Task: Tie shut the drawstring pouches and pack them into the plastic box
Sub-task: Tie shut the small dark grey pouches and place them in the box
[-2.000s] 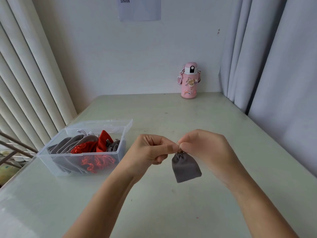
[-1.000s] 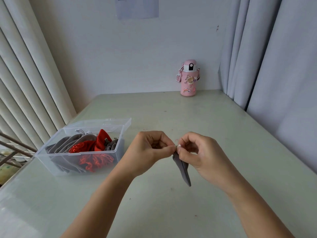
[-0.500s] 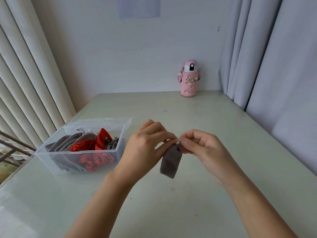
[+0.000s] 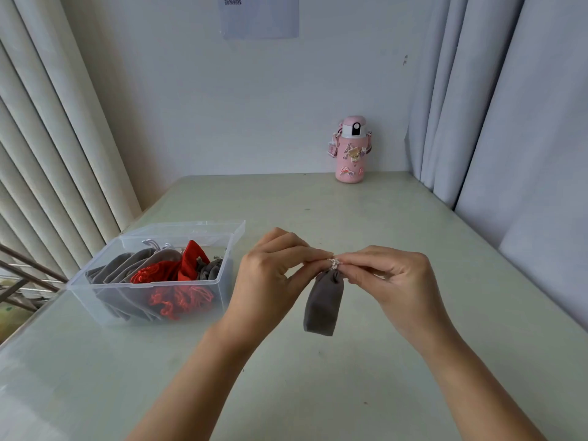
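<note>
While the grey pouch [image 4: 323, 303] hangs in the air above the pale green table [image 4: 350, 393], its gathered neck is at the top, and the silvery drawstring [image 4: 333, 264] there is pinched from both sides. From my remote seat I see the left hand [image 4: 270, 276] gripping the string between thumb and forefinger, and the right hand [image 4: 394, 281] pinching it in the same way from the other side; the fingertips of the two hands almost meet over the neck. The body of the pouch hangs down freely between the wrists, a little tilted.

To the left of the hands, near but apart, stands the clear plastic box [image 4: 143, 284], and its clear lid [image 4: 191, 229] shows behind the back edge. Inside it I see several packed grey pouches [image 4: 127, 265] leaning at the left side and red pouches [image 4: 165, 272] in the middle.

Far at the back of the table, close to the wall, a pink bottle [image 4: 350, 151] with stickers stands upright. A sheet of paper [image 4: 259, 15] is on the wall above. Grey curtains [image 4: 509, 122] hang at the right, and pale vertical blinds [image 4: 47, 138] at the left.
</note>
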`<state>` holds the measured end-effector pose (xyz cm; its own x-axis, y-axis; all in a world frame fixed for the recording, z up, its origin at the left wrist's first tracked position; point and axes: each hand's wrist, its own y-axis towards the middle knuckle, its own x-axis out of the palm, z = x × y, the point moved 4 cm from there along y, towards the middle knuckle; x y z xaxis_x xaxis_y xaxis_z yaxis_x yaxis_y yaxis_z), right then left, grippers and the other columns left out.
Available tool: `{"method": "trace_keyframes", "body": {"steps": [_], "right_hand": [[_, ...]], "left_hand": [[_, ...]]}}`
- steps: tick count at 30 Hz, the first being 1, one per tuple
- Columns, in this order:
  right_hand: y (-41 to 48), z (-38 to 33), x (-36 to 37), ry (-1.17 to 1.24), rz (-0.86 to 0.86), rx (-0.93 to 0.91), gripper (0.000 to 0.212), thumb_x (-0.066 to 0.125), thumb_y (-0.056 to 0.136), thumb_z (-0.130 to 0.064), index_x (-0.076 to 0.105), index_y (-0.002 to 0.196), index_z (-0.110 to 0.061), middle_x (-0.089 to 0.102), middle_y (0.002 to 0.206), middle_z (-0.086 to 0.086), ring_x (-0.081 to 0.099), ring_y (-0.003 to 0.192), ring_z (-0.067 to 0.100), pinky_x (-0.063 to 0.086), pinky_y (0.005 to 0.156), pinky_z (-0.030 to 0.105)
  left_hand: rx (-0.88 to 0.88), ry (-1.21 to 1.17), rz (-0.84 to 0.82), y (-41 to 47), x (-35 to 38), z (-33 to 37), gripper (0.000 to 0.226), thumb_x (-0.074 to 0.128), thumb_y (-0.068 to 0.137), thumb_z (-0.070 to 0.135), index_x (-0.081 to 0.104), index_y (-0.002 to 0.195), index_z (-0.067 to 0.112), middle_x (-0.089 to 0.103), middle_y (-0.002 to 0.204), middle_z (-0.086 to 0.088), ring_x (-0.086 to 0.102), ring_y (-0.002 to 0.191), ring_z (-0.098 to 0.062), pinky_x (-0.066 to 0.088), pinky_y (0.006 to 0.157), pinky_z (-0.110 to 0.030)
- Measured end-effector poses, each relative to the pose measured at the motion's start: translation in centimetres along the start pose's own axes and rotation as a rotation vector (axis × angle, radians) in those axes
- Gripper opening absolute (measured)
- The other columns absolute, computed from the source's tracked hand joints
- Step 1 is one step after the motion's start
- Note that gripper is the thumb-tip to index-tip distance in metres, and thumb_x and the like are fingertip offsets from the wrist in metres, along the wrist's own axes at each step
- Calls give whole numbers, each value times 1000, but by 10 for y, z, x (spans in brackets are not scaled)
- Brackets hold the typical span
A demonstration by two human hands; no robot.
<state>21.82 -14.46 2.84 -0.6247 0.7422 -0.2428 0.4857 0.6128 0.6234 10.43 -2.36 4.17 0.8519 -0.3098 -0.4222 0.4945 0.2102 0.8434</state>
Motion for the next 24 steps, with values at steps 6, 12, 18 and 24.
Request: {"method": "trace_keyframes", "body": {"steps": [6, 12, 18, 24], "right_hand": [[0, -6, 1, 98, -57, 84, 15, 73, 78, -3, 77, 81, -17, 74, 77, -4, 69, 70, 9, 51, 67, 17], [3, -3, 2, 265, -102, 269, 12, 70, 77, -3, 76, 78, -13, 74, 75, 6, 65, 65, 15, 52, 64, 20], [3, -4, -2, 348, -140, 298, 10, 72, 66, -11, 78, 74, -11, 70, 68, 12, 62, 61, 18, 51, 63, 23], [2, -4, 0, 298, -109, 250, 16, 72, 71, -2, 78, 74, -16, 72, 70, 5, 65, 64, 15, 52, 63, 22]], "left_hand": [[-14, -37, -31, 1, -3, 1, 18, 66, 80, 29, 77, 85, 14, 61, 75, 13, 52, 74, -3, 40, 69, -8], [37, 9, -17, 1, -3, 4, 17, 67, 81, 26, 77, 84, 13, 65, 72, 5, 51, 74, -5, 41, 69, -10], [32, -46, -8, 1, -4, 8, 16, 68, 80, 26, 77, 84, 13, 64, 74, 9, 53, 73, -4, 42, 69, -10], [-13, -101, -31, 2, -4, 6, 18, 68, 78, 29, 77, 84, 14, 60, 75, 16, 53, 74, 0, 41, 69, -8]]}}
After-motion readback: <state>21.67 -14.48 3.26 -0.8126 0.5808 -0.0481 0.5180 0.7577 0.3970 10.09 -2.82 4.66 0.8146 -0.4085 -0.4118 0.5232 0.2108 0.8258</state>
